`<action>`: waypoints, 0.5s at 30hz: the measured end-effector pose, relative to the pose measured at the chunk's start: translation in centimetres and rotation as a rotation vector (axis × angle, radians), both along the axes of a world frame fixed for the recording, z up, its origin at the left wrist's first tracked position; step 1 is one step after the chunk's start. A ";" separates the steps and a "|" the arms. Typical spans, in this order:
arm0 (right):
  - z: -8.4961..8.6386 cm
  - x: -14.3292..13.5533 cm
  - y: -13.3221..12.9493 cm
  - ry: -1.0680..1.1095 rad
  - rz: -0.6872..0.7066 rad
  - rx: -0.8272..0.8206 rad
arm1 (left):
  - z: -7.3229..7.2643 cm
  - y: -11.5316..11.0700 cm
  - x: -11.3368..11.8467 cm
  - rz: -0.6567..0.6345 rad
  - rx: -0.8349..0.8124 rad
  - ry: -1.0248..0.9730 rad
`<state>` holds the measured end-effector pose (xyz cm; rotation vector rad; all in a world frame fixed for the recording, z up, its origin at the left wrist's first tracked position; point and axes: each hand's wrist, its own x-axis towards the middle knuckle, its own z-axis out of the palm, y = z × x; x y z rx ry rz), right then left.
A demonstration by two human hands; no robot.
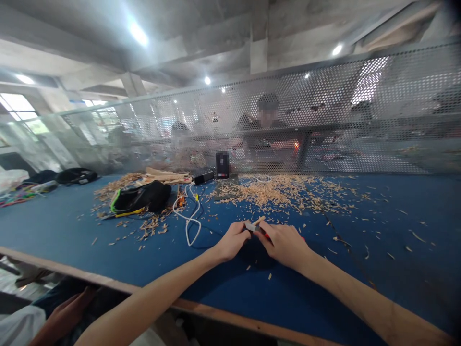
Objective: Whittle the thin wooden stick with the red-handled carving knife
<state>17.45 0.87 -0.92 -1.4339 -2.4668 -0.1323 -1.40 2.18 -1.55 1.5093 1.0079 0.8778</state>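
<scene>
Just above the blue table (216,283), my two hands meet near the middle of the view. My right hand (283,242) is closed around a knife with a red handle, its grey blade (251,227) pointing left toward my left hand. A small pale piece of wood (258,221) sticks up between the hands. My left hand (233,240) is pinched at the blade's end; what lies inside its fingers is hidden. A few wood shavings (270,276) lie on the table below the hands.
Many shavings (277,190) are heaped beyond my hands. A white cable (192,220), a black pouch (156,196), wood strips (165,176) and a black phone-like device (222,165) lie or stand farther back. A perforated screen (324,120) borders the table. Another person's arm (66,315) is at lower left.
</scene>
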 end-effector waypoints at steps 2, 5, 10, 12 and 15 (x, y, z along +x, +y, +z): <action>0.0 -0.1 -0.1 0.007 0.007 0.002 | 0.3 -0.1 0.0 -0.012 0.009 -0.008; 0.0 0.0 0.0 -0.027 0.013 0.025 | 0.8 -0.3 0.1 -0.041 -0.025 -0.015; 0.0 0.6 0.7 -0.112 0.029 0.090 | 1.4 -0.6 0.3 -0.100 -0.111 -0.018; 0.0 0.9 1.0 -0.111 0.038 0.099 | 1.3 -0.5 0.3 -0.104 -0.091 0.016; -0.2 1.4 1.5 -0.060 0.062 0.111 | 1.0 -0.2 0.4 -0.078 -0.011 0.101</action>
